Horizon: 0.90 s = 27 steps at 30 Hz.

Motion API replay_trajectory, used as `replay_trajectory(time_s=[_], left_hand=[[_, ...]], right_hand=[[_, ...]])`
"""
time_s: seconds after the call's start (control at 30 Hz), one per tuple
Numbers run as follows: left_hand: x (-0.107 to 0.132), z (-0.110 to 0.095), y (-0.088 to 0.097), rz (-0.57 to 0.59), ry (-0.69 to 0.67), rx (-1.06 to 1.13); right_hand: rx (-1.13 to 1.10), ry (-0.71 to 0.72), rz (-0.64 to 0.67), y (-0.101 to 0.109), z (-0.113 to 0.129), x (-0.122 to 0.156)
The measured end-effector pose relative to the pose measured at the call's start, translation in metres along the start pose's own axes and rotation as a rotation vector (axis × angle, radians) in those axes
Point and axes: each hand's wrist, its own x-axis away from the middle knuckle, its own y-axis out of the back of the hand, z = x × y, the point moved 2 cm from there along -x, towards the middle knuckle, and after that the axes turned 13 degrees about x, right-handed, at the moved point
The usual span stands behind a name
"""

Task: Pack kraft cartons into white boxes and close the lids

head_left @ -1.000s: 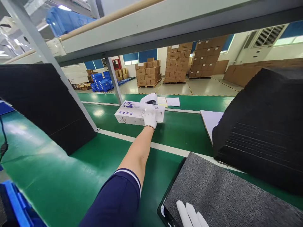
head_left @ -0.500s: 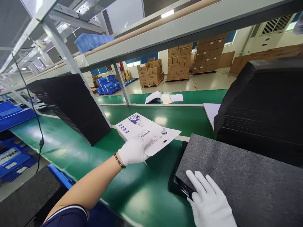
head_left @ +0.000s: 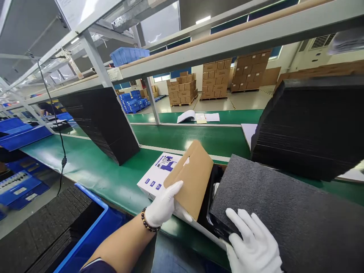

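Note:
My left hand (head_left: 165, 206), in a white glove, grips the raised brown cardboard flap (head_left: 190, 181) of a white printed box (head_left: 157, 176) that lies at the near edge of the green belt. My right hand (head_left: 253, 244), also gloved, rests with fingers spread on a grey foam slab (head_left: 284, 212). The slab's near end covers a black item (head_left: 212, 216) that sits in the open box. Most of that black item is hidden under the foam.
Tall leaning stacks of black foam sheets stand at left (head_left: 105, 123) and right (head_left: 313, 125) on the green conveyor (head_left: 91, 167). A blue bin (head_left: 85, 231) with dark foam sits below left. Papers (head_left: 196, 116) lie farther back. Metal shelf frame (head_left: 93, 57) overhead.
My left hand pulled the white box from far across the belt to the near edge and now holds its flap open beside the foam. My right hand stayed on the grey foam.

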Motion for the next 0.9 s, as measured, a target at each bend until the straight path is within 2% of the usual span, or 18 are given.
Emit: replay_trajectory(time_s=[0.07, 0.17, 0.23, 0.33, 0.4, 0.47, 0.57, 0.63, 0.7, 0.77, 0.8, 0.83, 0.87, 0.9], left_hand=[[0.0, 0.01, -0.008, -0.08, -0.055, -0.126], [-0.003, 0.024, -0.018, -0.15, -0.088, -0.333], [-0.004, 0.03, -0.023, -0.157, -0.074, -0.375], [-0.002, 0.029, -0.027, -0.147, -0.055, -0.426], [-0.001, 0.024, -0.029, -0.104, -0.052, -0.443], [0.001, 0.02, -0.033, -0.04, -0.049, -0.443], [0.003, 0.016, -0.041, 0.059, -0.079, -0.434], [0.002, 0.012, -0.039, 0.15, -0.131, -0.433], [-0.002, 0.004, -0.025, 0.324, -0.141, -0.439], [-0.012, -0.009, 0.007, 0.445, -0.118, -0.42], [-0.02, -0.017, 0.03, 0.404, -0.116, -0.384], [-0.029, -0.025, 0.056, 0.232, -0.132, -0.324], [-0.037, -0.03, 0.082, 0.024, -0.087, -0.216], [-0.044, -0.031, 0.106, -0.138, 0.016, -0.066]], right_hand=[[-0.006, 0.013, 0.056, -0.004, 0.001, -0.001], [0.076, 0.247, 0.116, 0.004, -0.009, -0.007], [0.18, 0.344, 0.134, 0.013, -0.027, -0.01], [0.29, 0.331, 0.177, 0.018, -0.057, -0.006], [0.255, 0.364, 0.227, 0.011, -0.068, 0.004], [0.197, 0.415, 0.269, 0.002, -0.069, 0.014], [0.192, 0.429, 0.291, -0.006, -0.056, 0.015], [0.205, 0.437, 0.271, -0.002, -0.047, 0.004], [0.174, 0.449, 0.256, 0.008, -0.048, -0.009], [0.134, 0.385, 0.278, 0.016, -0.069, -0.016], [0.123, 0.299, 0.303, 0.017, -0.087, -0.015], [0.13, 0.168, 0.338, 0.017, -0.11, -0.011], [0.135, -0.004, 0.374, 0.014, -0.135, -0.003], [0.133, -0.214, 0.42, 0.009, -0.16, 0.009]])
